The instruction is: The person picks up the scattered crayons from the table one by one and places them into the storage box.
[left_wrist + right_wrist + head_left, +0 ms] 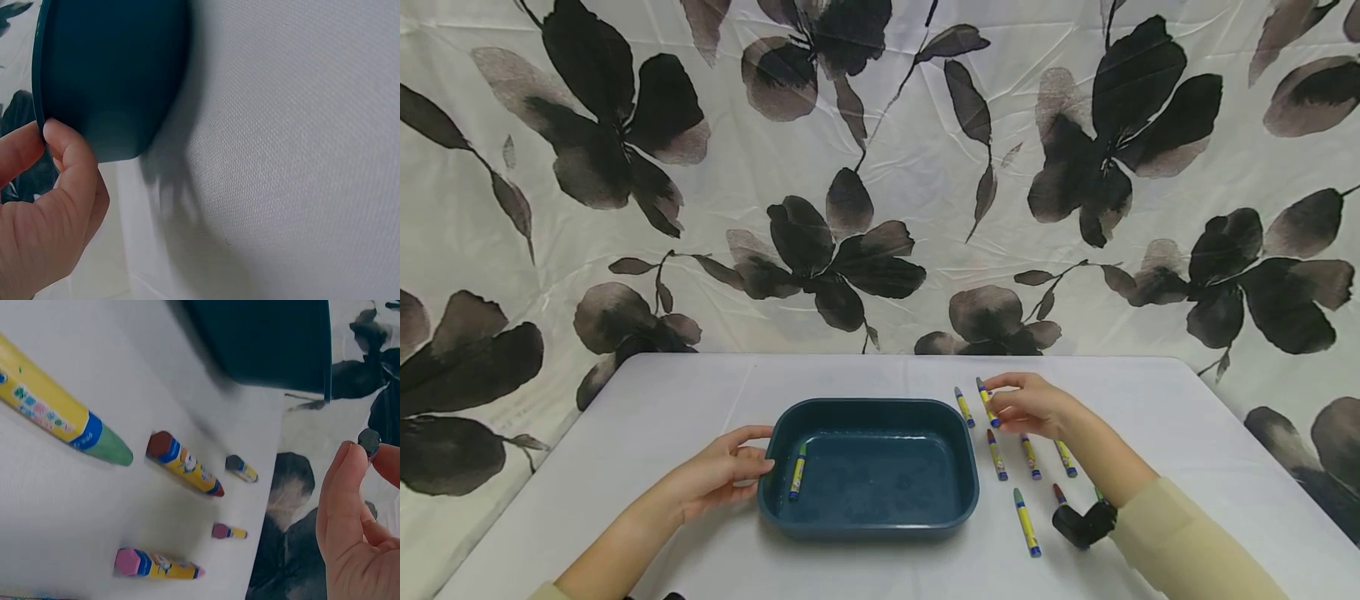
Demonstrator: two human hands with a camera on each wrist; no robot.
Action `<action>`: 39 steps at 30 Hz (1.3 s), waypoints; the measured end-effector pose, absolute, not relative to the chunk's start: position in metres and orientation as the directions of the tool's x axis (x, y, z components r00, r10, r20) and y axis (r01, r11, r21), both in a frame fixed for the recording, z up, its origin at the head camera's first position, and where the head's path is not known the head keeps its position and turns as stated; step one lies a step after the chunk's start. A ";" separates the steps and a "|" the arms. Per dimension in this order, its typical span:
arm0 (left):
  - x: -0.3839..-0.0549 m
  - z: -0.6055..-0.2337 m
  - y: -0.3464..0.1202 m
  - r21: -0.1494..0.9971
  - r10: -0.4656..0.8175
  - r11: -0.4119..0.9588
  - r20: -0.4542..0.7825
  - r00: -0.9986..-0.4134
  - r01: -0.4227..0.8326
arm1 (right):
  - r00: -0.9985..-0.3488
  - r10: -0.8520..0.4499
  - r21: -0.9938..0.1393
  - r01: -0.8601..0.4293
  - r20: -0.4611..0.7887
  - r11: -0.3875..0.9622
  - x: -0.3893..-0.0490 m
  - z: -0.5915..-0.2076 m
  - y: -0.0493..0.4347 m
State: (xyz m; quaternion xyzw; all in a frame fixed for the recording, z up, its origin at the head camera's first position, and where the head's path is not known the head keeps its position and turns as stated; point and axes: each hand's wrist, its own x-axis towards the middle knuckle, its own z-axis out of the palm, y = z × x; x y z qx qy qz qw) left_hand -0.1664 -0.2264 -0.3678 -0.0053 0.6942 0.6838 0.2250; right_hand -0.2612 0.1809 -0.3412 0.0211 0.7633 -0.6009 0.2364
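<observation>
The right hand (1030, 406) pinches a dark crayon (982, 393) between thumb and fingers, just past the far right corner of the tray (868, 531). The left hand (722, 472) holds the tray's left edge, with the rim pinched between thumb and finger. The job looks only a little way along: one green crayon (797, 473) lies in the tray near its left wall, one is in the hand, and the rest are out on the table (880, 575). The head view shows seven lying there: a gray crayon (965, 408) beside the tray's far right corner, a brown crayon (997, 456) by its right edge, a pink crayon (1031, 458) and a lime crayon (1067, 459) farther right, a mint crayon (1027, 525) off its near right corner, then a red-tipped crayon (1059, 493) and a green-tipped crayon (1100, 493), both partly hidden near the sleeve (1187, 533) and the black wrist camera (1082, 527). The right wrist view seems to add a small purple crayon (229, 531) near the table's far edge. With one tray, that makes about ten crayons, eight of them left out, but the right arm blocks some spots, so there could be more.
</observation>
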 end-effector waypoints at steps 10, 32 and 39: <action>-0.167 -0.368 -0.229 0.950 0.299 0.073 -0.312 -0.902 -0.304 | -0.881 -0.287 -0.918 0.312 -0.376 0.245 -0.250 -0.339 0.165; -0.167 -0.368 -0.227 0.946 0.279 0.086 -0.324 -0.904 -0.313 | -0.843 -0.400 -0.930 0.291 -0.361 0.225 -0.240 -0.340 0.112; -0.166 -0.368 -0.226 0.946 0.281 0.089 -0.325 -0.903 -0.313 | -0.809 -0.465 -0.933 0.307 -0.360 0.188 -0.236 -0.343 0.095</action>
